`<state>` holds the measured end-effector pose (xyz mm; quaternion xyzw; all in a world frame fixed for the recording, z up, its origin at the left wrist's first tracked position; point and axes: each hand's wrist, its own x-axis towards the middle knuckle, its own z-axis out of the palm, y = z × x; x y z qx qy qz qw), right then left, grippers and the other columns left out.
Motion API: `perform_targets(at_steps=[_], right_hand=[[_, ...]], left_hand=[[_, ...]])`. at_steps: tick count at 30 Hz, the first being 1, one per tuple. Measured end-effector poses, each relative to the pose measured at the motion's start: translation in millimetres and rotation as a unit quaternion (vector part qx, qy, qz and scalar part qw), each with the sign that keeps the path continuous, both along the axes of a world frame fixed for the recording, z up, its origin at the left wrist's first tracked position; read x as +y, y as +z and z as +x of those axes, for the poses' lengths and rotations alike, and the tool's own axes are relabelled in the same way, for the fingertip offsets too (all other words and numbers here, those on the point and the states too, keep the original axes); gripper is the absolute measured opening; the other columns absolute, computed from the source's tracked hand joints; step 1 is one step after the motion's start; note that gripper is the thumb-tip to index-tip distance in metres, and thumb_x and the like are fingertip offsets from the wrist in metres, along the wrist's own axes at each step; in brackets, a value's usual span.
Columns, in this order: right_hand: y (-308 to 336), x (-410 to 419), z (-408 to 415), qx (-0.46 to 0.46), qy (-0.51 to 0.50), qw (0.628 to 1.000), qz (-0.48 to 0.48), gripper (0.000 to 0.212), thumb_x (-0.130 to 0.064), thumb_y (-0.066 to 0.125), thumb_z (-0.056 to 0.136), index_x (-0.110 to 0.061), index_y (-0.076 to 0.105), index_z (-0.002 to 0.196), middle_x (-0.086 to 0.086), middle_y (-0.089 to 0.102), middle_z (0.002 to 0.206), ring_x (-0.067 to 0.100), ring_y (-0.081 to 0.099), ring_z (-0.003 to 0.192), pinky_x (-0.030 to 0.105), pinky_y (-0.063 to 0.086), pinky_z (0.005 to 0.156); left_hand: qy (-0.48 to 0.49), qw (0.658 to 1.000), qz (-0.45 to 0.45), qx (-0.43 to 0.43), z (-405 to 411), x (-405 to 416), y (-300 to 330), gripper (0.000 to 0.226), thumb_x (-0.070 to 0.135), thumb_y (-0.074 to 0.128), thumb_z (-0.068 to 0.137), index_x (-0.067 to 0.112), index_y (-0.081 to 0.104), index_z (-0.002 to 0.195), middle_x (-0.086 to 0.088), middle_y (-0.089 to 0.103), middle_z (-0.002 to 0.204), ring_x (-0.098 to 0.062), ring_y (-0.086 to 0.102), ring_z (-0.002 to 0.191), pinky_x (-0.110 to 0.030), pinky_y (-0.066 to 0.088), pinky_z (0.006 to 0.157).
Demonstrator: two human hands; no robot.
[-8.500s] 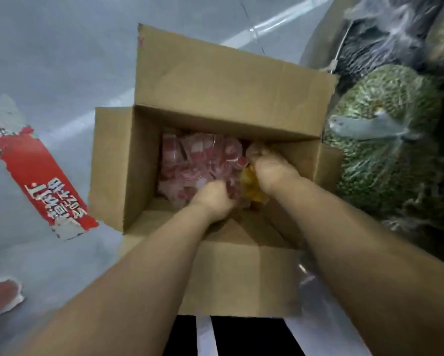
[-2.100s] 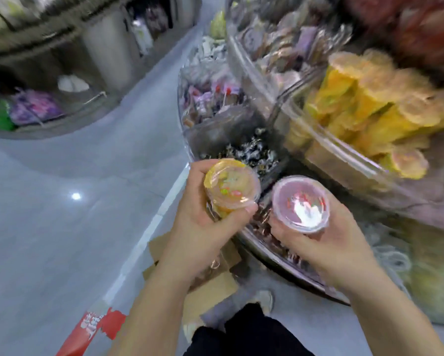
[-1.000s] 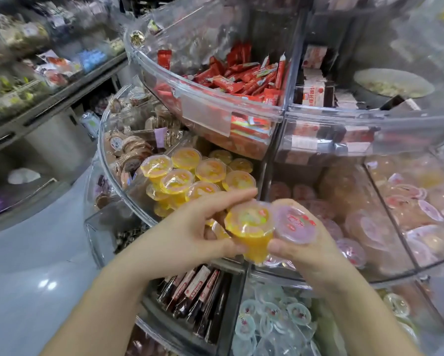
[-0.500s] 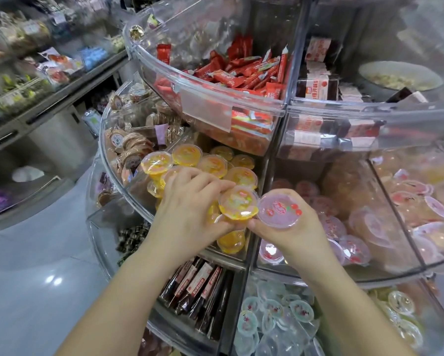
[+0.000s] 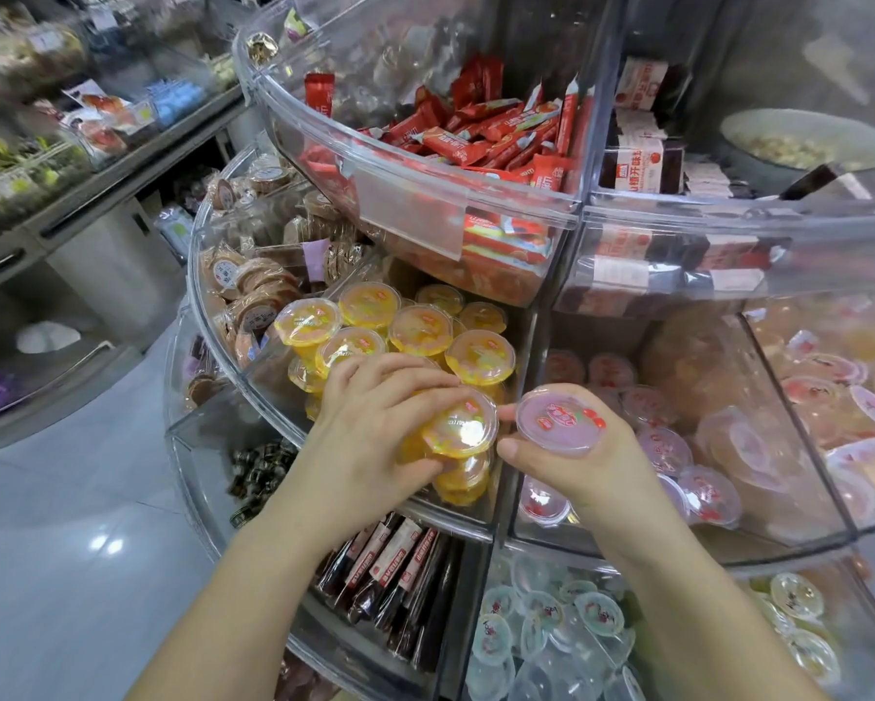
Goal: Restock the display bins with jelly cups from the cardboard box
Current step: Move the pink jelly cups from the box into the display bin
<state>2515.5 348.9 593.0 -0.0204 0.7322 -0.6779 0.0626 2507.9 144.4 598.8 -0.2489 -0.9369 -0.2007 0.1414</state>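
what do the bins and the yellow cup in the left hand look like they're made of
Bins: clear hard plastic, glossy; the snacks show through the walls and the rims catch light.
Yellow cup: thin clear plastic with a shiny film lid, judging by the glare on top; the yellow looks like its filling. The left hand holds it.

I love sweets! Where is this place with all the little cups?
Probably a snack or sweet shop: tiered clear display bins hold loose orange jelly cups, red wrapped bars and pink jelly cups.

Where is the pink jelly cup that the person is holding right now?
The pink plastic jelly cup sits in the right hand, centre of the head view, over the clear bin of pink cups, beside the yellow jelly cup.
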Motion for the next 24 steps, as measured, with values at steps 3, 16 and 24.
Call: perform_targets(at_steps=[3,16,24], right_hand=[[-0.9,0.7,0.5,-0.003,-0.006,1.000,-0.002,0.032,-0.028,0.082,0.059,-0.031,0.066,0.087,-0.001,0.072,0.091,0.019,0.067,0.087,0.032,0.057,0.071],[-7.1,6.8,-0.7,0.001,-0.022,1.000,0.008,0.034,-0.029,0.081,0.057,-0.029,0.065,0.088,-0.001,0.071,0.088,0.013,0.067,0.085,0.031,0.054,0.078],[-0.9,23.1,1.8,0.002,-0.009,1.000,0.011,0.047,-0.029,0.087,0.057,-0.035,0.061,0.096,-0.012,0.067,0.093,0.002,0.065,0.087,0.019,0.054,0.071]], left_hand=[[-0.007,1.000,0.003,-0.001,0.7,-1.5,-0.7,0.057,0.034,0.069,0.064,0.029,0.060,0.120,0.015,0.058,0.122,-0.011,0.038,0.123,-0.032,0.018,0.101],[0.017,0.999,0.047,0.022,4.5,7.2,-9.8,0.057,0.039,0.076,0.063,0.022,0.065,0.116,0.008,0.063,0.120,-0.016,0.043,0.119,-0.051,0.034,0.102],[0.003,0.988,0.156,0.007,12.9,8.6,11.7,0.058,0.049,0.067,0.073,0.020,0.056,0.122,0.011,0.056,0.123,-0.012,0.045,0.120,-0.028,0.033,0.106]])
